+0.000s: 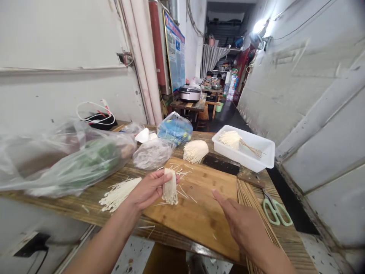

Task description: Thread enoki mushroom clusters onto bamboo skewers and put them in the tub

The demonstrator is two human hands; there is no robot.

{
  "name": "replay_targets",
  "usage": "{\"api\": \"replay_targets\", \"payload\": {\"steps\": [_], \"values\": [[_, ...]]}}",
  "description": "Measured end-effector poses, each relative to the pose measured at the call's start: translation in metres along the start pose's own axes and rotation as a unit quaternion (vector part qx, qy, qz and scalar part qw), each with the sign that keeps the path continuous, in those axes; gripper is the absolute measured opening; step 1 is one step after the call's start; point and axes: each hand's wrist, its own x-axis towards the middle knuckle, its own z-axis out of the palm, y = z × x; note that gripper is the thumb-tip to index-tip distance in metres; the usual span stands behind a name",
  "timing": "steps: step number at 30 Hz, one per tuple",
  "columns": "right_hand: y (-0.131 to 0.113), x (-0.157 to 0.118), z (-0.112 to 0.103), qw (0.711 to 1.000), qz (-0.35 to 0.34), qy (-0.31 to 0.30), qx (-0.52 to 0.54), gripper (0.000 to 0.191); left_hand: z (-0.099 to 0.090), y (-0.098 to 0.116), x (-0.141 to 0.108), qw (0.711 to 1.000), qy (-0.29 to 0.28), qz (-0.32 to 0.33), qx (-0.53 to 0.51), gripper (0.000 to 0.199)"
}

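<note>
1. Left hand [148, 188]: raised over the near edge of the board, fingers closed on the top of a small bunch of enoki mushrooms [170, 188]. The grip is a pinch; the stems hang downward, clear of the board surface as far as can be judged.
2. Right hand [242, 224]: empty, fingers loosely spread, index extended, held above the right edge of the board. It is nearest to a stack of bamboo skewers [251, 213] lying on the table. Contact with the stack cannot be confirmed.
3. Bamboo cutting board [205, 224]: sits on a wooden table [85, 201]. Loose enoki strands [182, 190] are scattered across its upper left area.
4. Left of the board: a loose pile of enoki [119, 194] lies on the table, just beside the left wrist.
5. Right of the skewers: green-handled scissors [276, 211] lie by a cleaver [228, 167], whose blade touches the board's far edge.
6. Far edge of the board: an enoki clump [195, 151] rests on the table.
7. Further right: a white plastic tray [245, 152] contains another enoki clump [230, 139] with skewers through it.
8. Far left: clear plastic bags, one holding green vegetables [76, 163], and a blue-filled bag [174, 128].
9. Beyond the table: a rice cooker [189, 93] stands on a separate wooden bench [185, 106].
</note>
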Motion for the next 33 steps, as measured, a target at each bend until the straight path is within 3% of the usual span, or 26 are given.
{"api": "replay_targets", "payload": {"steps": [11, 33], "values": [[0.000, 0.003, -0.005, 0.998, -0.013, 0.063, 0.017, 0.045, 0.011, 0.000, 0.000, 0.999, -0.006, -0.024, 0.024, 0.034], [0.003, 0.000, -0.017, 0.998, -0.024, 0.039, -0.037, 0.049, 0.022, 0.007, -0.008, 0.997, -0.025, -0.029, 0.071, 0.037]]}}
